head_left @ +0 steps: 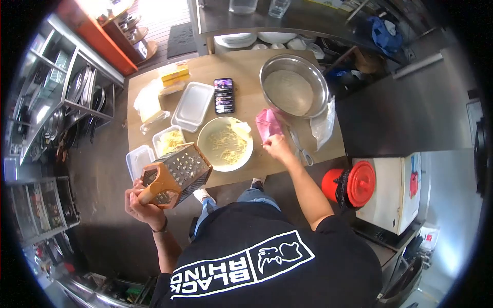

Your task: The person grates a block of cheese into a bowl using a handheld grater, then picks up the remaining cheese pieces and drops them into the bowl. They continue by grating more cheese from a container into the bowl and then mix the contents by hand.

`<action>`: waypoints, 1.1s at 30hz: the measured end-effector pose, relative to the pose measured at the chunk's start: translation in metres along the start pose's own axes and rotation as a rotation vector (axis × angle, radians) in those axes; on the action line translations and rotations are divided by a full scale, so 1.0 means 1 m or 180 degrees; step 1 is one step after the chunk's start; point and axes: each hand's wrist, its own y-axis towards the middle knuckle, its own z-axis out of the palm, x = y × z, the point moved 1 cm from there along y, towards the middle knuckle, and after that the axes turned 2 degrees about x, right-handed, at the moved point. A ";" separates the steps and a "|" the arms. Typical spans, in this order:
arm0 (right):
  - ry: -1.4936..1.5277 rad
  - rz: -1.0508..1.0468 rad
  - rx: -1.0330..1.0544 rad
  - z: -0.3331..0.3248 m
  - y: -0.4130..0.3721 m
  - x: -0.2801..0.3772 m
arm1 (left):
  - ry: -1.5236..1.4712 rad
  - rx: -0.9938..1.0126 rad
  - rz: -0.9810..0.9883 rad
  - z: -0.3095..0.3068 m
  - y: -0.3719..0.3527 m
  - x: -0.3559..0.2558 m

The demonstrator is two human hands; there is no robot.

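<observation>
My left hand is wrapped round the orange handle of a metal box grater, held tilted in front of the table's near edge. Beside the grater stands a white bowl with yellow gratings and a pale chunk at its rim. A small plastic tub holds more yellow gratings. With fingers pinched together, my right hand rests at the lower edge of a crumpled pink cloth or packet; what the fingertips hold is too small to tell. Grey-handled scissors lie just right of that hand.
A large steel bowl of flour-like powder stands at the back right, beside a white plastic bag. Behind the white bowl lie a phone and plastic tub. Wrapped yellow blocks sit left. A red lidded bin stands right.
</observation>
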 end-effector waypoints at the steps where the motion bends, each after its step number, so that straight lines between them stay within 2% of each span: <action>1: 0.0141 -0.0102 -0.0072 0.016 -0.004 -0.010 | 0.0148 -0.0021 0.0111 0.009 0.003 -0.005; 3: -0.0078 -0.0047 -0.0119 0.044 -0.012 -0.024 | 0.0280 -0.0015 0.0247 0.017 0.006 -0.008; 5: -0.0169 0.0058 -0.0182 0.058 -0.021 -0.024 | -0.0012 0.0042 0.0104 0.018 0.008 -0.006; 7: -0.0292 -0.0039 -0.0656 0.069 -0.022 -0.024 | -0.0042 -0.0010 0.0005 0.027 0.010 -0.010; 8: -0.0269 -0.0031 -0.0662 0.075 -0.022 -0.023 | -0.0062 -0.0085 -0.0126 0.031 0.010 -0.013; 9: -0.0388 -0.0281 -0.1144 0.081 -0.022 -0.021 | -0.0058 -0.0068 -0.0111 0.035 0.012 -0.020; 10: -0.0510 -0.0530 -0.1630 0.085 -0.021 -0.021 | -0.0471 -0.0193 -0.0509 0.039 0.017 -0.029; 11: -0.0495 -0.0519 -0.1625 0.082 -0.023 -0.021 | -0.0878 -0.0318 -0.0924 0.040 0.024 -0.041; 13: -0.0699 -0.0797 -0.1800 0.087 -0.018 -0.023 | -0.0790 -0.0406 -0.1053 0.049 0.025 -0.045; 14: -0.0696 -0.0799 -0.1806 0.088 -0.017 -0.026 | -0.0700 -0.0507 -0.1196 0.052 0.025 -0.046; 16: -0.0479 -0.0849 -0.1329 0.089 -0.014 -0.032 | -0.0735 -0.0583 -0.1227 0.054 0.023 -0.050; 18: -0.0414 -0.1075 -0.1342 0.087 -0.020 -0.033 | -0.0760 -0.0663 -0.1269 0.050 0.025 -0.054; 19: -0.0359 -0.1289 -0.1367 0.090 -0.018 -0.035 | -0.0760 -0.0639 -0.1228 0.049 0.022 -0.050; 21: -0.0374 -0.1358 -0.1311 0.093 -0.013 -0.036 | -0.0755 -0.0628 -0.1188 0.046 0.017 -0.042; 23: -0.0389 -0.1426 -0.1251 0.093 -0.011 -0.032 | -0.0398 -0.0489 -0.0868 0.044 0.013 -0.036; 26: -0.0637 -0.1424 -0.1031 0.094 -0.008 -0.025 | -0.0334 -0.0486 -0.0847 0.036 0.011 -0.036; 27: -0.0277 -0.1270 -0.1276 0.091 -0.006 -0.029 | -0.0312 -0.0501 -0.0840 0.034 0.012 -0.037; 29: 0.0463 -0.0966 -0.1796 0.067 -0.006 -0.017 | -0.0858 -0.0628 -0.0934 0.034 0.014 -0.039; 30: 0.0461 -0.0991 -0.1775 0.047 -0.011 0.002 | -0.0839 -0.0653 -0.0940 0.033 0.011 -0.035; 32: 0.1555 -0.0789 -0.1623 0.017 -0.016 0.033 | -0.0636 -0.0616 -0.0909 0.028 0.007 -0.031; 33: 0.1634 -0.0687 -0.1051 0.018 -0.009 0.034 | -0.0635 -0.0631 -0.0912 0.031 0.005 -0.029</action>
